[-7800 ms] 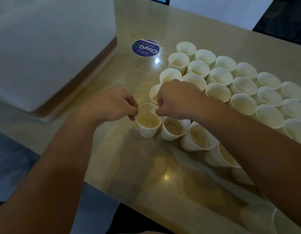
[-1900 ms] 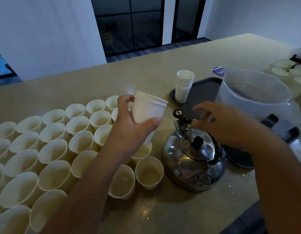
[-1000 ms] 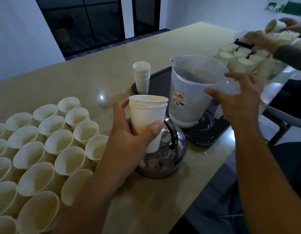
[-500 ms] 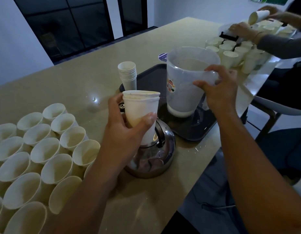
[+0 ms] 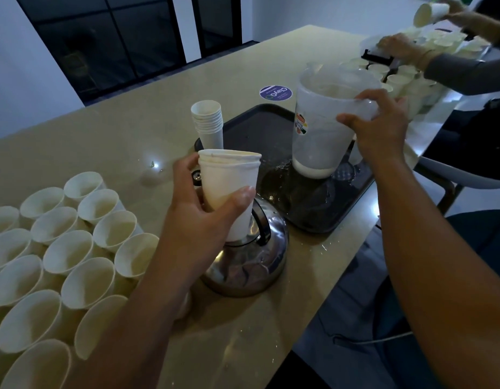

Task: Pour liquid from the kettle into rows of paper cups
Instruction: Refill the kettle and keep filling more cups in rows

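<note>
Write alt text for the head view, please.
A person's left hand holds nested paper cups above a steel kettle, while the right hand grips a plastic jug on a dark tray; open cups stand at left.

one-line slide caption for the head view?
Left hand holds nested white paper cups above steel kettle; right hand grips translucent plastic jug over black tray.

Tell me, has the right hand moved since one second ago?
Yes. The right hand went from open air to the plastic jug on the tray.
</note>
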Tool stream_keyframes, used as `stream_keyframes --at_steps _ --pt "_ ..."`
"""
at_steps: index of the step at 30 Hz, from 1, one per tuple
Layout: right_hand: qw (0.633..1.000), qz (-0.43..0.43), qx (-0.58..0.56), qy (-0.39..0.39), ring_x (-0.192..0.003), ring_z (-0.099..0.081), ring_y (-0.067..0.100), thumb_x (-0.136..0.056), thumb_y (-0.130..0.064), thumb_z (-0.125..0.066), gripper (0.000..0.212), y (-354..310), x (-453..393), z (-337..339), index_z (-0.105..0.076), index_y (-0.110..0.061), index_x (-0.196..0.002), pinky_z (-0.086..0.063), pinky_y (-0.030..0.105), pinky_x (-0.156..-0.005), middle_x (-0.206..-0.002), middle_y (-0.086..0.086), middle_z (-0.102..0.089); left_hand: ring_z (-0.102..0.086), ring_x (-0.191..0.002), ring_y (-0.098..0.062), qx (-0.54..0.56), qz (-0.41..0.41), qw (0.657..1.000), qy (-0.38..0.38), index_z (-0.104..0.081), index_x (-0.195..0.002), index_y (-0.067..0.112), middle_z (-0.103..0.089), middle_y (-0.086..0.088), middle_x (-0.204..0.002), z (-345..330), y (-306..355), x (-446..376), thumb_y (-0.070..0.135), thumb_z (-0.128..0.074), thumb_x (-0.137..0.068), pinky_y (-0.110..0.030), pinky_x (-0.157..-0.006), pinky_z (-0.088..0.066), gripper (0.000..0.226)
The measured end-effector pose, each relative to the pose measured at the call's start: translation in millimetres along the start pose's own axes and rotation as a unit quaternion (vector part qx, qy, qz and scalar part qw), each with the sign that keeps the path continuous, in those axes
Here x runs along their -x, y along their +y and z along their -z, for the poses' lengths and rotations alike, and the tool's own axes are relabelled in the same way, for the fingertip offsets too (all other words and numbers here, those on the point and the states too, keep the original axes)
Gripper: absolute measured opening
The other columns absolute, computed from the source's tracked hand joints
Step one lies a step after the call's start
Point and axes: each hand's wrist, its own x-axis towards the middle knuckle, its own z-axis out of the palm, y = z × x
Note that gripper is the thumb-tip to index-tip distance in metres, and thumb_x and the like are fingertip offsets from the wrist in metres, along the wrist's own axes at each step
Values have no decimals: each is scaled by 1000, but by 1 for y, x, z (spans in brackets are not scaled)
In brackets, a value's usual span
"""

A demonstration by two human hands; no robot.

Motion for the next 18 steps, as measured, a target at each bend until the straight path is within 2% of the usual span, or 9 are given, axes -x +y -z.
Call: stream_keyframes --at_steps 3,5,6,7,8,10,12,15,18 --pt "996 16 87 11 -131 -36 25 -70 -49 -85 71 -20 19 8 -51 -40 -131 -33 46 -108 -140 5 -35 -63 -85 13 16 -1 1000 1 -32 -128 43 -56 16 -105 -1 1 0 47 -70 -72 -11 -56 -51 68" --pt "996 74 33 -24 -119 -44 9 -76 -46 -82 61 -42 42 16 -53 -31 -128 -41 33 -99 -130 1 -45 -64 -84 10 42 1 999 12 -34 -131 37 -56 14 -106 -1 1 -1 45 -72 -71 -13 -56 -52 71" --pt "992 93 -12 -80 -101 -50 -2 -81 -44 -79 45 -55 56 18 -58 -26 -117 -44 24 -87 -114 -3 -53 -66 -85 8 55 1 998 27 -35 -132 34 -57 14 -106 1 0 -1 45 -75 -72 -15 -56 -54 73" --pt "981 92 -45 -167 -83 -52 -6 -85 -45 -75 31 -67 70 21 -61 -24 -104 -45 18 -75 -97 -8 -58 -67 -85 6 63 1 997 46 -36 -132 32 -57 13 -107 2 -1 -2 44 -80 -74 -18 -57 -55 74" --pt "958 82 -58 -270 -72 -55 -5 -87 -51 -68 27 -79 86 22 -62 -26 -94 -45 16 -69 -85 -10 -61 -68 -86 3 67 0 995 69 -37 -132 31 -59 13 -107 4 -3 -2 43 -81 -75 -20 -58 -56 73" --pt "895 64 -50 -439 -71 -64 -1 -78 -63 -56 33 -99 115 19 -64 -34 -92 -52 20 -69 -80 -9 -68 -68 -87 1 66 -5 992 108 -38 -133 27 -60 11 -108 10 -6 -2 42 -74 -78 -23 -62 -57 67" --pt "858 48 -59 -508 -80 -69 -2 -73 -64 -59 35 -108 136 11 -63 -40 -98 -57 22 -74 -86 -12 -73 -67 -88 3 59 -9 990 129 -37 -135 24 -59 10 -110 16 -9 0 41 -73 -81 -20 -62 -56 67" --pt "865 1 -90 -493 -73 -69 -1 -85 -50 -70 18 -109 158 -7 -65 -38 -98 -57 23 -70 -81 -14 -74 -64 -86 8 56 -5 988 144 -35 -138 23 -57 9 -115 22 -10 5 42 -75 -83 -14 -60 -53 71" --pt "912 -48 -136 -384 -64 -64 9 -92 -40 -69 14 -107 176 -23 -71 -27 -88 -56 36 -66 -72 -3 -70 -64 -86 8 70 1 986 152 -34 -140 20 -57 6 -114 24 -10 12 47 -67 -75 -12 -58 -51 78"
